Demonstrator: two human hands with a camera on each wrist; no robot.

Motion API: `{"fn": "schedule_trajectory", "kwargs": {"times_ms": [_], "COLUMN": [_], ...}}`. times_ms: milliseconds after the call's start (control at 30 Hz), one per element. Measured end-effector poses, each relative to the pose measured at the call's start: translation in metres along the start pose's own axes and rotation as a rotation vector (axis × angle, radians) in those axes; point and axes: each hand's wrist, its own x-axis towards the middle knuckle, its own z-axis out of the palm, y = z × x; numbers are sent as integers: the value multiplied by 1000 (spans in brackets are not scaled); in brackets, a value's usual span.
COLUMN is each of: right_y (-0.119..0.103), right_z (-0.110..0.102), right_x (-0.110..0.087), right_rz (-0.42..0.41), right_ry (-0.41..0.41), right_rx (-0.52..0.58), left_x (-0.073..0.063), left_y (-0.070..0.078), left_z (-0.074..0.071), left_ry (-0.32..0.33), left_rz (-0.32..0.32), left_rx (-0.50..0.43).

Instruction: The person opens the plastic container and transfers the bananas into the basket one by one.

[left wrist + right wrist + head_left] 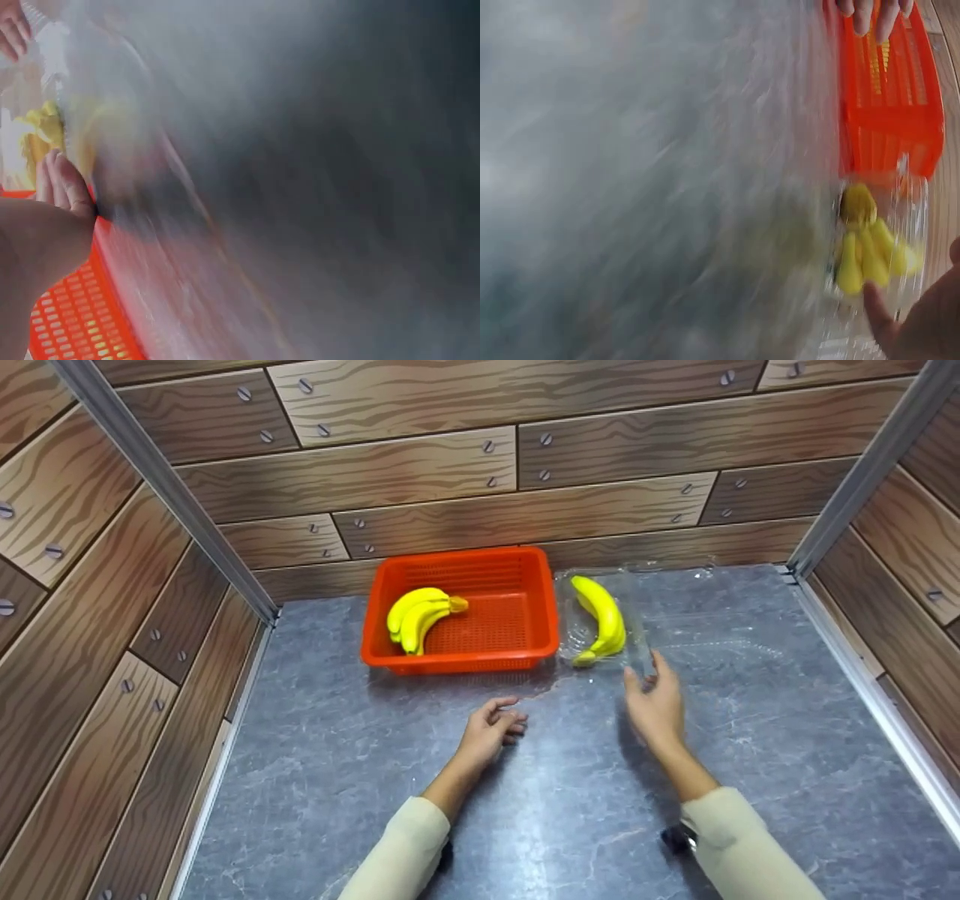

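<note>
A bunch of yellow bananas [602,619] lies in a clear plastic container [637,622] right of the basket. My right hand [658,705] is just in front of the container's right side, thumb and fingers apart and nothing between them. In the right wrist view, one finger of that hand [922,326] overlaps the bananas [866,259]. My left hand [486,735] hovers in front of the basket's right half, fingers loosely bent and holding nothing. Inside the red-orange basket [459,664], a second bunch of bananas [424,615] lies at the left.
Plank-patterned walls [420,465] close off the back and both sides, with metal strips [885,705] along the side edges. The grey marbled tabletop [337,780] lies under everything. A small dark object [679,840] shows by the right sleeve.
</note>
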Motion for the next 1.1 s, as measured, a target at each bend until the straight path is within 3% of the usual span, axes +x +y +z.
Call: {"fn": "schedule_trajectory", "kwargs": {"times_ms": [233, 400, 600, 767, 1100], "right_y": [-20, -25, -33, -35, -32], "right_z": [26, 37, 47, 52, 50], "right_x": [19, 33, 47, 53, 58], "right_rz": [162, 239, 328, 357, 308], "right_ry": [-3, 4, 25, 42, 64], "right_rx": [-29, -52, 24, 71, 87], "left_x": [1, -1, -1, -1, 1], "left_y": [3, 7, 12, 11, 11], "left_z": [3, 11, 13, 14, 18], "left_ry": [50, 19, 19, 20, 29], "left_rz": [-76, -102, -120, -126, -129], "left_rx": [-67, -87, -72, -83, -79]}}
